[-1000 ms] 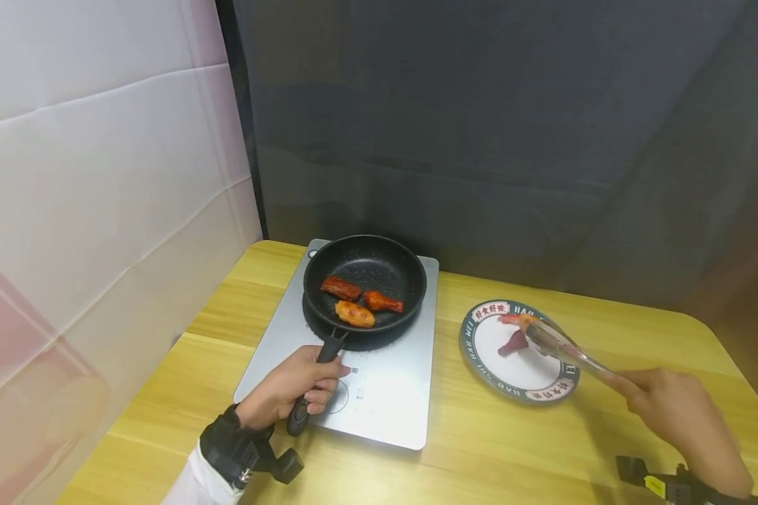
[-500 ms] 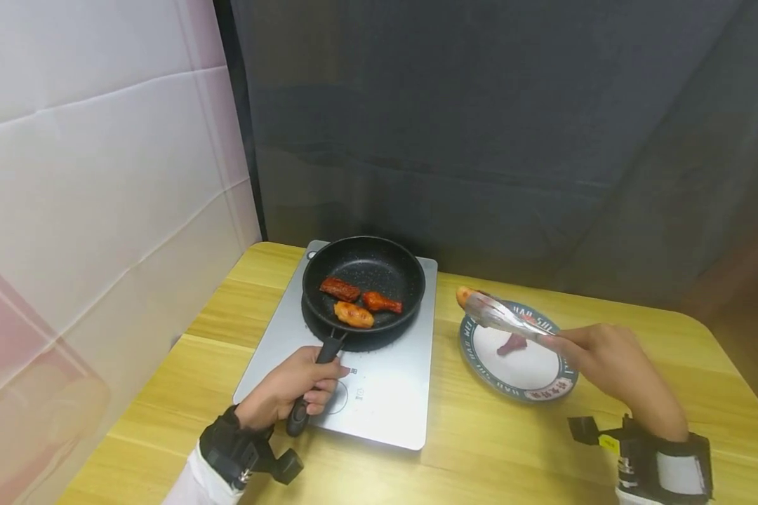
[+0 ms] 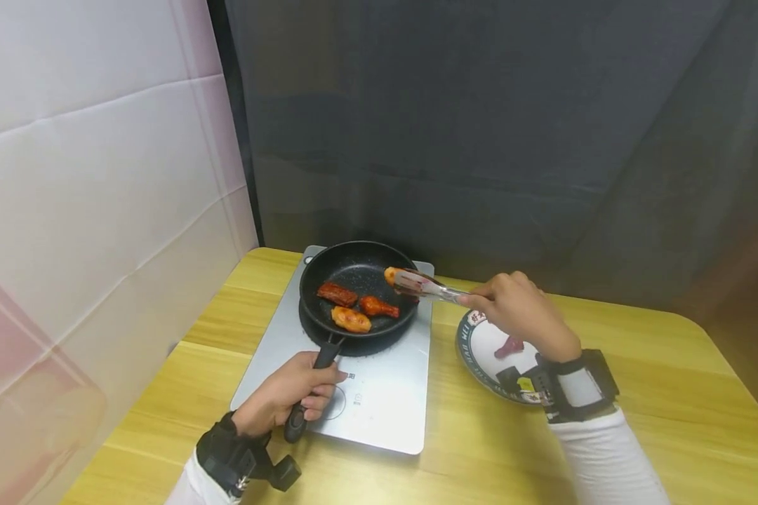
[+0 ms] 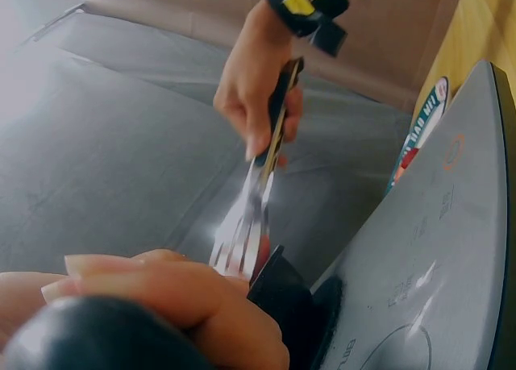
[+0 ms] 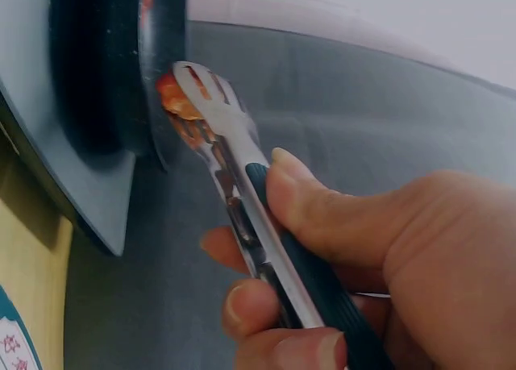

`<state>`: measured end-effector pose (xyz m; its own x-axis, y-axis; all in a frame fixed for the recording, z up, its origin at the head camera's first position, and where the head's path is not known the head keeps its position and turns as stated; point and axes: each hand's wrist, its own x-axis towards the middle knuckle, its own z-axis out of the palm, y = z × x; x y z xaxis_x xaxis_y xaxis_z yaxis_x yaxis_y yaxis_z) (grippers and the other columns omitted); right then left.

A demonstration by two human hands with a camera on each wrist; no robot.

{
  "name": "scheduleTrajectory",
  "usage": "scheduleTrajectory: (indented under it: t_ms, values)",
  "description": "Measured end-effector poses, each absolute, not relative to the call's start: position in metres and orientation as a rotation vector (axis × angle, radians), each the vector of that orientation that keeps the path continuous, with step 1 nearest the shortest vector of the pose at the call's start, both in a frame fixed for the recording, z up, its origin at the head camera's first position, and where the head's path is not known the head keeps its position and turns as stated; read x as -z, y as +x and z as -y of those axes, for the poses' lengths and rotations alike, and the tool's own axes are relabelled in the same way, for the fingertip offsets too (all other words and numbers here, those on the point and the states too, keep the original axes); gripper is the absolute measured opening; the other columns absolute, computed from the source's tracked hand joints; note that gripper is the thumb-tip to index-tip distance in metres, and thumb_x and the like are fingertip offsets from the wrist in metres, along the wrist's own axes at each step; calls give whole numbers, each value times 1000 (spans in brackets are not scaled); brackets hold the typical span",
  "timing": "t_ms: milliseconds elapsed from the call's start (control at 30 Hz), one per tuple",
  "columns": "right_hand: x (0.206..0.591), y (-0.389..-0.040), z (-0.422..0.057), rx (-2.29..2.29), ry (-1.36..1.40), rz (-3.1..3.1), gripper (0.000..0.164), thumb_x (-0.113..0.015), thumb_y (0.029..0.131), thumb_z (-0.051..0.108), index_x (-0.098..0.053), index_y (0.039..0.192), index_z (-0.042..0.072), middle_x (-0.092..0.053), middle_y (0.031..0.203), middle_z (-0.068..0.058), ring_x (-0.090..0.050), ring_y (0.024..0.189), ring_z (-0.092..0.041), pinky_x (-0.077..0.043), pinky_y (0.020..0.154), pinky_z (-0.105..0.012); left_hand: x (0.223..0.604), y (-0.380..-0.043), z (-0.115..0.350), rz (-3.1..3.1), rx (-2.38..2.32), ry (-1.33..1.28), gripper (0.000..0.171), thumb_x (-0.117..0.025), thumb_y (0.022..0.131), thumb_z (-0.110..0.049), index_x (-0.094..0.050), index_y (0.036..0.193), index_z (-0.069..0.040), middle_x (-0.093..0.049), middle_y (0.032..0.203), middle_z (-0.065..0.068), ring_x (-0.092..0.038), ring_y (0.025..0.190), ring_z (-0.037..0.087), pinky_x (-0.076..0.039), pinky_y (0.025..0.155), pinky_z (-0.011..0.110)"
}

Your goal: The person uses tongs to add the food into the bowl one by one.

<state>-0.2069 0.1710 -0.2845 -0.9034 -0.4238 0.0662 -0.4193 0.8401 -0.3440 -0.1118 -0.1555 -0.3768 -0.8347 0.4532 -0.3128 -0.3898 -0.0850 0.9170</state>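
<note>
Frying pan: the black pan (image 3: 358,265) is sitting on a silver cooktop (image 3: 391,407), its handle (image 3: 326,355) pointing toward the person.
Left hand: the hand (image 3: 293,390) is gripping that handle, fingers curling round it, below the pan.
Right hand: the hand (image 3: 519,312) is squeezing metal tongs (image 3: 439,291) to the pan's right, thumb pressing one dark-green grip and fingers wrapping the other side.
Food in tongs: an orange-red piece (image 3: 389,275) is being pinched over the pan's right side — the tongs are hiding much of it, and whether it is touching the pan cannot be told.
Food in pan: a dark-red slab (image 3: 337,294) is lying left of centre, a red drumstick (image 3: 377,306) right of it, and an orange wing-like piece (image 3: 350,320) near the handle.
Plate: a green-rimmed plate (image 3: 467,351) is standing to the pan's right, the right wrist strap (image 3: 577,386) covering part of it; a pinkish-red piece (image 3: 509,346) is resting there.
Writing: the rim is showing "HAO WEI" in white capitals, plus red Chinese characters in pale panels — too blurred to read. Cooktop markings below the pan are staying too small to read.
</note>
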Motion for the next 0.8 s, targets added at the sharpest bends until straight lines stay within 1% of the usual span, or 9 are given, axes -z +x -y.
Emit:
scheduleTrajectory:
  t_ms: [100, 200, 400, 500, 533, 600, 700, 767, 800]
  values:
    - [284, -218, -157, 463, -734, -3072, 24, -67, 89, 36, -78, 89, 14, -47, 58, 4, -43, 55, -15, -32, 45, -29, 376, -112, 156, -1637, -1969, 74, 22, -56, 91, -4, -37, 81, -8, -33, 56, -5, -28, 41, 4, -27, 35, 17]
    - [286, -228, -144, 439, -736, -3074, 24, -67, 89, 37, -78, 88, 16, -41, 57, 3, -41, 53, -16, -29, 41, -29, 376, -111, 156, -1633, -1970, 66, 21, -55, 91, -4, -37, 81, -8, -33, 56, -5, -28, 40, 4, -27, 35, 17]
    - [290, -241, -119, 363, -751, -3087, 28, -65, 90, 40, -78, 96, 16, -56, 67, 2, -45, 51, -16, -31, 38, -28, 376, -111, 155, -1621, -1985, 35, 21, -55, 90, -3, -36, 84, -8, -32, 57, -5, -28, 40, 4, -26, 34, 16]
    - [292, -245, -108, 330, -743, -3088, 25, -63, 92, 37, -78, 96, 18, -56, 65, 1, -46, 51, -17, -33, 39, -28, 376, -111, 155, -1614, -1992, 35, 22, -56, 90, -3, -35, 84, -8, -32, 57, -5, -28, 40, 4, -26, 35, 16]
    - [292, -246, -104, 317, -735, -3090, 23, -62, 93, 35, -78, 93, 19, -55, 64, 1, -46, 51, -17, -33, 39, -28, 376, -111, 155, -1612, -1993, 37, 22, -56, 90, -3, -35, 83, -8, -32, 57, -5, -28, 40, 3, -26, 35, 16]
    - [293, -248, -98, 291, -724, -3086, 27, -60, 94, 33, -77, 79, 18, -49, 59, 2, -45, 50, -17, -33, 39, -28, 377, -111, 155, -1607, -1995, 43, 23, -55, 90, -3, -34, 83, -8, -32, 57, -5, -28, 40, 3, -26, 35, 16]
    - [293, -250, -91, 275, -720, -3068, 42, -59, 95, 35, -64, 58, 16, -39, 53, 4, -42, 47, -16, -29, 39, -26, 376, -111, 155, -1609, -1994, 45, 23, -55, 90, -3, -35, 82, -9, -32, 57, -6, -28, 39, 3, -26, 34, 16]
    - [293, -251, -87, 281, -701, -3051, 48, -59, 94, 39, -56, 51, 16, -34, 51, 4, -39, 45, -15, -25, 39, -26, 376, -111, 155, -1612, -1993, 42, 23, -56, 90, -3, -35, 82, -9, -32, 56, -6, -28, 39, 3, -26, 34, 16]
    - [293, -252, -86, 282, -692, -3043, 48, -59, 94, 39, -56, 52, 16, -34, 51, 4, -38, 45, -15, -24, 40, -26, 376, -111, 155, -1611, -1992, 40, 23, -56, 90, -4, -36, 81, -9, -32, 56, -6, -28, 39, 3, -26, 34, 16]
